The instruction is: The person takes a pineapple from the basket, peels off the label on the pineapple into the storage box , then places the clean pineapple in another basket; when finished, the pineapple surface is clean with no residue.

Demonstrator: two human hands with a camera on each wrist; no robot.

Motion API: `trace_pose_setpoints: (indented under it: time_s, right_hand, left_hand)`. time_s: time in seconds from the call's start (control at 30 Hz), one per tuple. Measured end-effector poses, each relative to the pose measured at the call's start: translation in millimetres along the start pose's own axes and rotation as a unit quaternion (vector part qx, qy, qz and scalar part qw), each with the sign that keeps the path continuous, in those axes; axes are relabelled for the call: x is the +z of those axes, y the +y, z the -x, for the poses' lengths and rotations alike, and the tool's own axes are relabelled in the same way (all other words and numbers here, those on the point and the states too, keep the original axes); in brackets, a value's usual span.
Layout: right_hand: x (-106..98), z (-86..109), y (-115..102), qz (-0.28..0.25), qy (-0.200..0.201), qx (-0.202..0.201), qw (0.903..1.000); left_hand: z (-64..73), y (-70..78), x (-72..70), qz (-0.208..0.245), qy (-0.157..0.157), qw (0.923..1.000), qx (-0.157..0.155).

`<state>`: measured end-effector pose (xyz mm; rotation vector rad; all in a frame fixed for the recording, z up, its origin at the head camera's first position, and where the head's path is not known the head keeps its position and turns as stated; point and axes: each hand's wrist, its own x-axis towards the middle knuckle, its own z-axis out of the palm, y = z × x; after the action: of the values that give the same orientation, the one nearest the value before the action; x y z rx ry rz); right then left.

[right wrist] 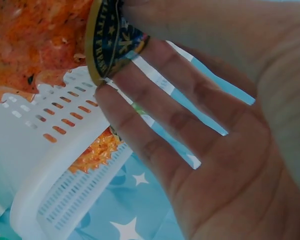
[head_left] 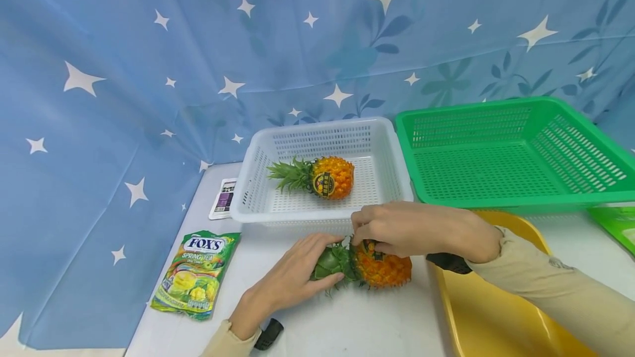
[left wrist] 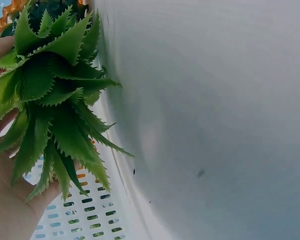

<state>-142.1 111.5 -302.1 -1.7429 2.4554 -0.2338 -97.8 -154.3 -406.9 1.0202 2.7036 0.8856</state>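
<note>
On the white table lies a pineapple (head_left: 384, 272), with orange skin, a green crown and a round black-and-gold label. Its crown (left wrist: 55, 95) is in my left hand (head_left: 294, 273), which grips it with thumb and fingers on either side. My right hand (head_left: 412, 230) is over the fruit's body from above. In the right wrist view its thumb and fingertips pinch the label (right wrist: 104, 42) against the orange skin; how far the label is stuck down I cannot tell. A second pineapple (head_left: 333, 178) with a similar label lies on its side in the white basket (head_left: 317, 216) behind.
The green basket (head_left: 491, 200) stands at the back right, beside the white one. A yellow tub (head_left: 476, 313) is under my right forearm. To the left lie a green candy bag (head_left: 195, 277) and a small white-and-purple packet (head_left: 224, 200). Another green packet (head_left: 617, 227) shows at the right edge.
</note>
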Motion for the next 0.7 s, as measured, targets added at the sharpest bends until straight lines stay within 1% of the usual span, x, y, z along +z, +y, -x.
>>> trace_pose_setpoints:
  time_s: [0.2,0.33,0.47,0.63,0.7]
  right_hand:
    - [0.5,3.8,1.5,0.029,0.037,-0.014,0.9988]
    - [-0.5,8.8,0.4,0.038,0.065,-0.015,0.9970]
    - [-0.8,14.9,-0.4,0.035,0.090,-0.021,0.9951]
    - [-0.7,27.9,0.3,0.029,0.124,-0.030,0.9914]
    - [-0.5,34.6,1.7,0.013,0.136,-0.031,0.9901]
  left_hand:
    - [-0.2,0.3,-0.1,-0.001,0.000,1.0000,-0.005]
    - [0.1,0.7,0.4,-0.002,0.004,1.0000,-0.003]
    - [0.3,0.5,1.4,-0.003,0.009,1.0000,0.000]
    - [0.1,1.6,1.7,-0.008,0.010,0.9999,-0.006]
    - [-0.3,2.4,1.6,-0.011,0.009,0.9999,-0.009]
